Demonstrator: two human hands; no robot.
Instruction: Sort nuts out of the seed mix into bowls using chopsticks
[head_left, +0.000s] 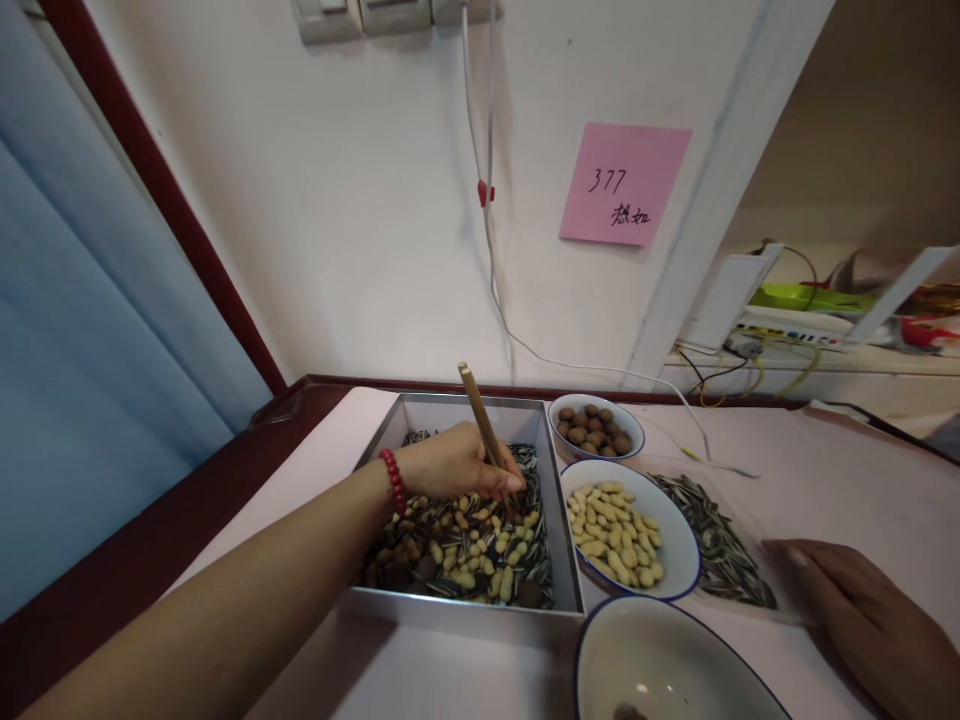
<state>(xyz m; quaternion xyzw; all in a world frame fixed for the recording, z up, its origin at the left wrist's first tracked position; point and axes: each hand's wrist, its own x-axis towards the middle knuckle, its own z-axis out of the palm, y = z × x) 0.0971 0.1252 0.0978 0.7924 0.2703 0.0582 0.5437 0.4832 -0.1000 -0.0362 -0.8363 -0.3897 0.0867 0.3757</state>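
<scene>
I have the left hand [469, 462] reaching in from the near left over the metal box [480, 613], its fingers closed around a pair of wooden chopsticks [478, 408]. The chopsticks lean, back ends up and toward the far side, lower ends down among the mixed contents at the box's right half. In there I see peanuts [476, 552] heaped over striped seeds [525, 458], with a few dark round nuts [529, 594] at the near side. A red bead bracelet [394, 482] sits on the left wrist. Just right of the box three bowls run from far to near: the far bowl [636, 438] holds round brown nuts [592, 430], the middle bowl [680, 550] holds pale peanuts, and the near bowl [660, 650], cut off by my view, shows one brown piece at its bottom. Right of the middle bowl lies what looks like a clear bag [716, 540] of striped seeds. The right hand [877, 625] is at that bag's right edge, fingers pointing left; I cannot tell whether it grips the edge or only rests there.
</scene>
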